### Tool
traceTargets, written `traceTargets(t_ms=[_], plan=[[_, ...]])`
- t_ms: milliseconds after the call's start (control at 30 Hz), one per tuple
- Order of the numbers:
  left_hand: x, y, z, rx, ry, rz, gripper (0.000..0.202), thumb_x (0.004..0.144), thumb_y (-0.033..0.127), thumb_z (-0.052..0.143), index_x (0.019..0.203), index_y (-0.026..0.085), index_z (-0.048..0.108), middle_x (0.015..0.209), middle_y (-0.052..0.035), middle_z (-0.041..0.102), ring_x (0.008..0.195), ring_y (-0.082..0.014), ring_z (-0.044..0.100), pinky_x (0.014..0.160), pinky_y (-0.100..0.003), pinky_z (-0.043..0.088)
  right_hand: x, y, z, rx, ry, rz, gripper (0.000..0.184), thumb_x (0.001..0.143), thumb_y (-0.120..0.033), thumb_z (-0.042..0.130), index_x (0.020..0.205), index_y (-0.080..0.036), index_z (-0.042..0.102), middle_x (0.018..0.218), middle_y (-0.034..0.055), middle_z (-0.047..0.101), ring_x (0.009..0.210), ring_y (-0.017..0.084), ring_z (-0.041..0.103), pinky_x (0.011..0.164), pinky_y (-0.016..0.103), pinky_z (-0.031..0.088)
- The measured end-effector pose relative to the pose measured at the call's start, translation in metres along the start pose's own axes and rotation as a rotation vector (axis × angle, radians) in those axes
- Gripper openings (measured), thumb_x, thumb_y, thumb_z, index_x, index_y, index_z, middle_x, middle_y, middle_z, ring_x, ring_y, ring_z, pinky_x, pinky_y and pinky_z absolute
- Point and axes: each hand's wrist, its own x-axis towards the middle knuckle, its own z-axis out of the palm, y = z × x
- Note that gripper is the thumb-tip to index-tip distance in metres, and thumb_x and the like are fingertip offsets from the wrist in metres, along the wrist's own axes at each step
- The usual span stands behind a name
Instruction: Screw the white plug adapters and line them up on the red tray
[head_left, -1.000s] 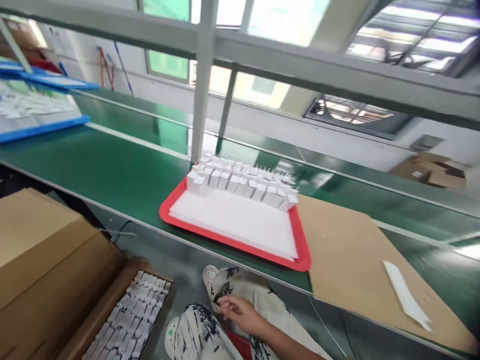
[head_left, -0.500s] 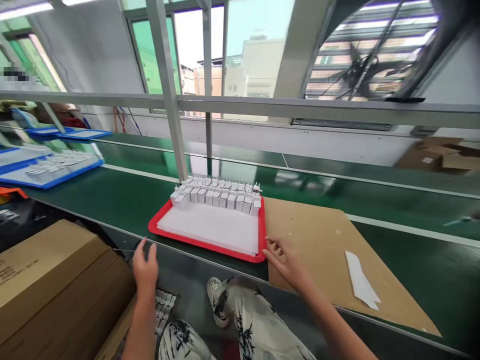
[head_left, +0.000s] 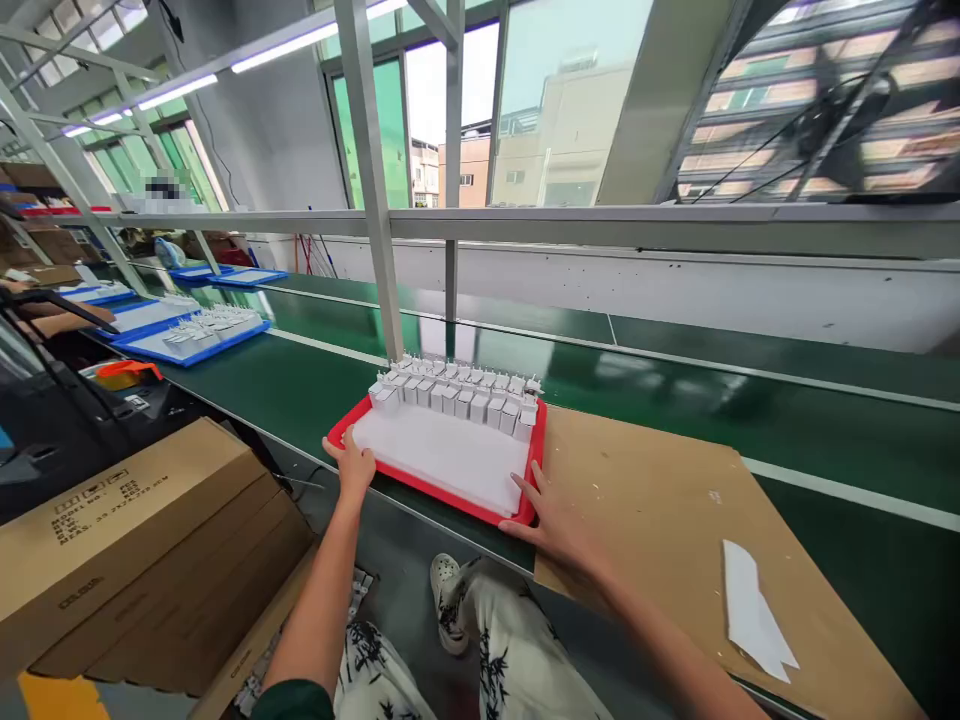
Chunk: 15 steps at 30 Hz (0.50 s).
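A red tray [head_left: 420, 483] lies on the green conveyor belt [head_left: 285, 390] in front of me. A white foam sheet [head_left: 442, 458] covers its floor. Rows of small white chargers [head_left: 457, 392] stand upright along its far edge. My left hand [head_left: 352, 466] grips the tray's near left corner, thumb on the rim. My right hand [head_left: 547, 518] holds the near right corner, fingers along the right edge.
A brown cardboard sheet [head_left: 675, 530] lies right of the tray with a white paper strip [head_left: 752, 610] on it. Closed cardboard boxes [head_left: 127, 540] stand at my lower left. Blue trays [head_left: 191, 338] sit further up the belt. A grey frame post [head_left: 375, 180] rises behind the tray.
Both hands rose from my lap and the box side to the tray and took hold of its two near corners. The view tilted upward.
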Motion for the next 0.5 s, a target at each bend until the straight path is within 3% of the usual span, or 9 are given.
traceTargets(t_ms=[267,500], plan=[[0.039,0.029,0.032,-0.035,-0.030,-0.006,0.072,0.076,0.003,0.057,0.146,0.012,0.041,0.162,-0.0262,0.015,0.138,-0.0406,0.048,0.120,-0.051,0.033,0.042,0.008,-0.016,0.071,0.045,-0.021,0.100,0.077,-0.081,0.056,0.155,-0.020,0.038,0.169,0.0145,0.017,0.155,0.038,0.022,0.126,0.049,0.027],[0.070,0.047,0.066,-0.047,-0.015,-0.016,0.068,0.077,0.008,0.059,0.142,0.013,0.044,0.163,-0.0271,0.015,0.137,-0.0445,0.048,0.117,-0.057,0.034,0.083,0.025,-0.031,0.089,0.060,-0.026,0.082,0.088,-0.065,0.058,0.154,-0.022,0.035,0.169,0.0153,0.018,0.153,0.036,0.025,0.124,0.060,0.025]])
